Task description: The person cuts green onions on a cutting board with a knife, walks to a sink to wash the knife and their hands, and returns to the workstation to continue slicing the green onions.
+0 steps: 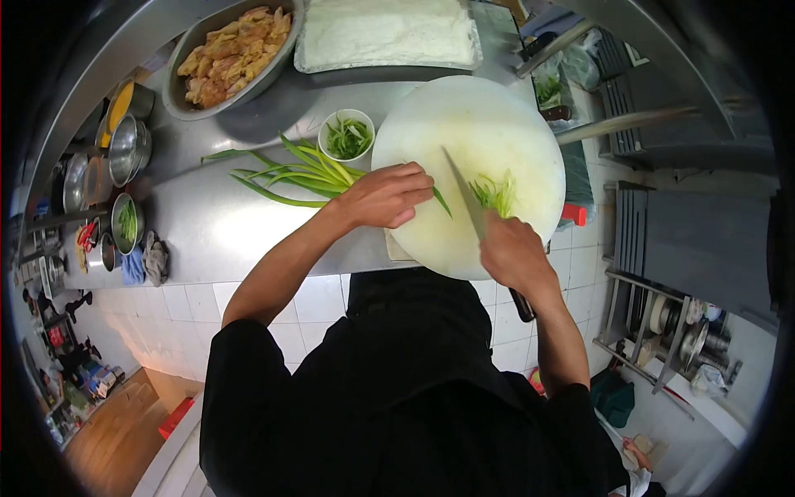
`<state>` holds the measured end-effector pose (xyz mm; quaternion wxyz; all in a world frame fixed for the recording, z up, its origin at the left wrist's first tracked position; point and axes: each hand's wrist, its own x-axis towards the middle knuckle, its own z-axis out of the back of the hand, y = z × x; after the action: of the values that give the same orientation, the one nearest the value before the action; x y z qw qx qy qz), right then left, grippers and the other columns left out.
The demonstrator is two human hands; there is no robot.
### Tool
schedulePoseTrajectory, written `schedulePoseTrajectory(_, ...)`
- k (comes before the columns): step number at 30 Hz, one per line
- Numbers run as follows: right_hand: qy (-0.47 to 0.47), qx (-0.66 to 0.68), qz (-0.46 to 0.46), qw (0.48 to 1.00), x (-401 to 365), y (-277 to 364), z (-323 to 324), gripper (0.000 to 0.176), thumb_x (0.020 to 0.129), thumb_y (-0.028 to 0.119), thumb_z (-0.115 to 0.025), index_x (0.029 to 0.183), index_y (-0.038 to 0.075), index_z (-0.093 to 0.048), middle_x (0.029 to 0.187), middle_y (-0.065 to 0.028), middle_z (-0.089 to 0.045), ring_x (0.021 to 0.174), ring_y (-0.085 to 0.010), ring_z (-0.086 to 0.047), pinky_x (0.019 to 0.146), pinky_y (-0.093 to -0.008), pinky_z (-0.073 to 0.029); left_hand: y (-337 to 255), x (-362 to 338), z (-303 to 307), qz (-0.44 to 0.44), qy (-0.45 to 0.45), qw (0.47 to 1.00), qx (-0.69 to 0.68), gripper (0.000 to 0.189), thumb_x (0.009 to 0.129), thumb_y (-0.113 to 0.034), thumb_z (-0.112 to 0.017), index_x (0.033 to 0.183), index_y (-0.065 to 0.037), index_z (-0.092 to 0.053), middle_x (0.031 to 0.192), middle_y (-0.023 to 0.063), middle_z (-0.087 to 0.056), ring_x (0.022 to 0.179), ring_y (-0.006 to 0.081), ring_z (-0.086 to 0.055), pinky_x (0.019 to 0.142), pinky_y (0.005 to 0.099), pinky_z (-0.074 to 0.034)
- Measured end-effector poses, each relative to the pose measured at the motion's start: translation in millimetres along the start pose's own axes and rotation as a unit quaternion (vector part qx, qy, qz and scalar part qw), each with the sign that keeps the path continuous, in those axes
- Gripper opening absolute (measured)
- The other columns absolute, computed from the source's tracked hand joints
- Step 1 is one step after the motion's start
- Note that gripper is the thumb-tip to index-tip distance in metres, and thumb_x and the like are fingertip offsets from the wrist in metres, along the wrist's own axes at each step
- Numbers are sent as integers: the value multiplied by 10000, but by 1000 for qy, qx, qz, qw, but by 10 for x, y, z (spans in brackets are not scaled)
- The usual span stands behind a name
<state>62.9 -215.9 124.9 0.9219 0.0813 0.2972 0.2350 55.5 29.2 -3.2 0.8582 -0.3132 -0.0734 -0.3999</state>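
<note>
My right hand (pixel 513 253) is wrapped round a kitchen knife (pixel 465 189), whose dark handle end shows below the wrist. The blade points up and left over a round white cutting board (pixel 464 108). Just right of the blade lies a small pile of sliced scallions (pixel 497 195). My left hand (pixel 389 196) is closed at the board's left edge, its fingers curled; a thin green scallion piece (pixel 442 202) pokes out past its fingertips. Behind that hand, a bunch of scallions (pixel 310 170) spreads leftward on the steel counter. A white bowl (pixel 324 146) of cut greens stands above them.
A large metal basin (pixel 172 95) of meat pieces stands at the back left. Beside it is a tray of white powder (pixel 389 37). Metal bowls (pixel 130 149) crowd the left end, near cloths (pixel 155 258). To the right, a wooden-handled tool (pixel 621 126) juts toward the board.
</note>
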Motion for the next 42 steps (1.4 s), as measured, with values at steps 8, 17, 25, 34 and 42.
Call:
schedulePoseTrajectory(8,42,-27,38,998,99,359,135,166,794,24,-504,890,-99,-561,787,-318,-652,774,-475,-668,715,-536,-530,53,-16,-32,-26,-12,999,-19,402,639,-44,-626,1033,35,-635,1067,120,-589,1043,289,-569,914,368,-500)
schedulePoseTrajectory(17,24,3,36,999,384,275,-54,209,818,76,-493,911,-98,-563,822,-340,-643,799,-495,-654,760,-552,-517,73,-19,-36,-24,0,999,-23,380,648,-39,-607,1021,28,-631,1065,118,-586,1052,292,-572,907,373,-510)
schedulePoseTrajectory(25,39,125,68,989,517,-428,0,247,835,147,-516,964,-63,-521,920,-302,-619,880,-445,-603,782,-485,-468,-6,-62,-54,-22,-15,1000,-15,388,660,-40,-604,1041,23,-640,1095,120,-601,1055,295,-575,909,369,-511)
schedulePoseTrajectory(34,-54,244,-15,968,-496,-993,385,414,808,54,-597,1211,-16,-533,933,-242,-643,836,-407,-614,769,-452,-473,-530,64,118,177,-121,976,33,410,654,15,-686,1060,-39,-684,967,104,-628,900,310,-592,811,406,-510)
schedulePoseTrajectory(42,-84,44,-74,993,-437,-557,-272,480,852,39,-525,1325,5,-449,1065,-288,-513,791,-480,-655,684,-551,-549,-604,360,440,160,112,980,-33,59,811,-81,-683,840,-46,-646,814,74,-591,836,285,-598,701,392,-491)
